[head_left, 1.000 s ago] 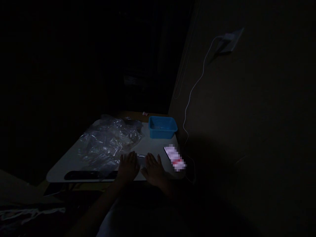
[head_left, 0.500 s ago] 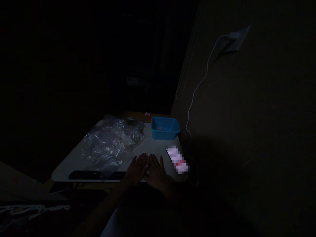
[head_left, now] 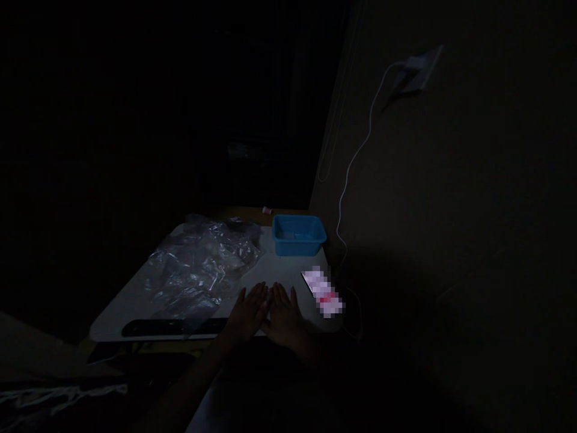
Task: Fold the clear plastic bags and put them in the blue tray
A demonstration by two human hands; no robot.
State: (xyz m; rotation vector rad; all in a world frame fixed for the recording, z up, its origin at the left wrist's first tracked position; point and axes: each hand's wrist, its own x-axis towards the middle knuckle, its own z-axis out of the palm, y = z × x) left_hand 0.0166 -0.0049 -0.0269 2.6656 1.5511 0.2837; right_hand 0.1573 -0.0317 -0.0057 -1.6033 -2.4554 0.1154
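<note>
Left hand [head_left: 247,313]: fingers outstretched, I see it together with the right.
Right hand [head_left: 283,316]: open too; I can't tell what's underneath.
Clear plastic [head_left: 202,264]: crumpled on the white table [head_left: 274,270], leftward.
Phone [head_left: 321,291]: near, rightward.
Blue basin [head_left: 297,248]: beyond.

Screen content of phone [head_left: 323,292] at right blurred into blocks. Whatever lies beneath both palms hidden. Far background lost in darkness; near forearms barely made out.
</note>
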